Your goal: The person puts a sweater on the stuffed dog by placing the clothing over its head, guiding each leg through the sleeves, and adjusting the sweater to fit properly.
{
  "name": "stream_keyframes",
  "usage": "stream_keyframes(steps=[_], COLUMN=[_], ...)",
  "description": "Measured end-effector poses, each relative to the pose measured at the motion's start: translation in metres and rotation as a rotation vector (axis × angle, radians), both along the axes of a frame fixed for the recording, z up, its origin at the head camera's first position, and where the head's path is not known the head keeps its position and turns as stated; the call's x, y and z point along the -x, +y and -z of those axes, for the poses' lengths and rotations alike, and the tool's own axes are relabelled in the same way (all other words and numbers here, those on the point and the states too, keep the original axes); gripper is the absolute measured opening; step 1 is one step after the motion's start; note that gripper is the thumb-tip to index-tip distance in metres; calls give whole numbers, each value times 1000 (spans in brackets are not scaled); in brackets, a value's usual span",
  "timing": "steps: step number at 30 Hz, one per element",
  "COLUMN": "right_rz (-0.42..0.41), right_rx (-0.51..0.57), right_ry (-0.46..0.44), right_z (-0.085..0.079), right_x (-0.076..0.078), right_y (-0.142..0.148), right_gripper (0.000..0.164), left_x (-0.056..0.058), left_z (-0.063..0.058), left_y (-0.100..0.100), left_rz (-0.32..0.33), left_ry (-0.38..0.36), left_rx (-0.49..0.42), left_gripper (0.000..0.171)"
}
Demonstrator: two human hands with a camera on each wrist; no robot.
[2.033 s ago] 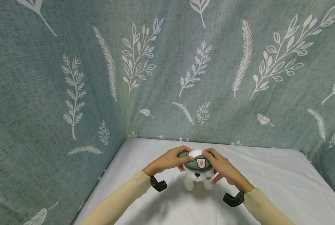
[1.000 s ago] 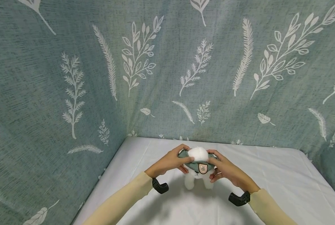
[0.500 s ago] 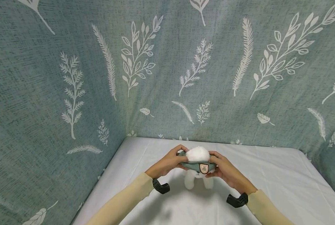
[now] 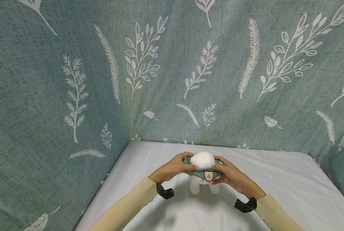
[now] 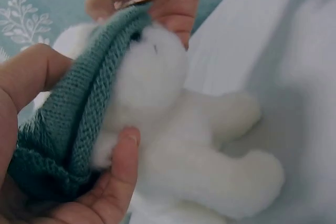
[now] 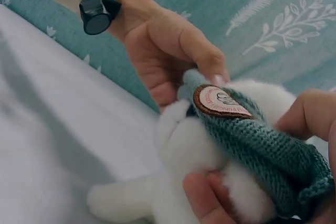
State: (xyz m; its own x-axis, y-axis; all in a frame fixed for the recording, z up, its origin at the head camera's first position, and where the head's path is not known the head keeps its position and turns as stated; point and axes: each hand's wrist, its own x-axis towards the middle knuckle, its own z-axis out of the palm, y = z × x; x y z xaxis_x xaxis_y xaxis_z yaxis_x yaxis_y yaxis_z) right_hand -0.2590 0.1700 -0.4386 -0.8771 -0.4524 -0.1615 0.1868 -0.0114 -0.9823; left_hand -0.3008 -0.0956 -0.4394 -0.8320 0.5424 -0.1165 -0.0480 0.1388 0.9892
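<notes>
gripping a green knitted hat (image 4: 199, 174) from both sides, the left hand (image 4: 174, 166) and the right hand (image 4: 236, 178) show in the head view with their fingers bent around its edge. the hat sits low around the head of a white plush toy (image 4: 203, 159), whose bare crown rounds up above it; the legs point down toward the white table (image 4: 281, 179), though i cannot tell how much weight they bear. if one hand tugged harder than the other, the hat would probably skew, and its badge (image 4: 208, 175) with it. lifting both hands while the knit clings could drag the toy along or tip it.

from the left wrist, the left hand has the knit between its fingers, with one fingertip below the hat, against the white plush. the hat slants across the face and partly covers a dark spot, eye or nose, i cannot tell which; pulling sideways here might snag it.

from the right wrist, the right hand holds its end of the hat, the knit bunched into folds beside it. a white tuft, perhaps an ear, pokes out under the rim next to a fingertip, so it could get pinched or folded under. the knit looks stretched between the hands, and a slipping finger could let that side spring away.
</notes>
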Motion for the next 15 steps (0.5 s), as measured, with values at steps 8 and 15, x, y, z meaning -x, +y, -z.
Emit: stream_keyframes(steps=[8,15], right_rz=[83,63], right_rx=[-22,-118], right_ry=[37,67], right_z=[4,4], right_x=[-3,-3], right_y=[-9,-6], right_gripper=[68,67], left_x=[-6,-5], left_z=[-2,-2], left_y=[1,1], left_rz=[-4,-21], left_ry=[78,79], left_rx=[55,103], left_gripper=[62,57])
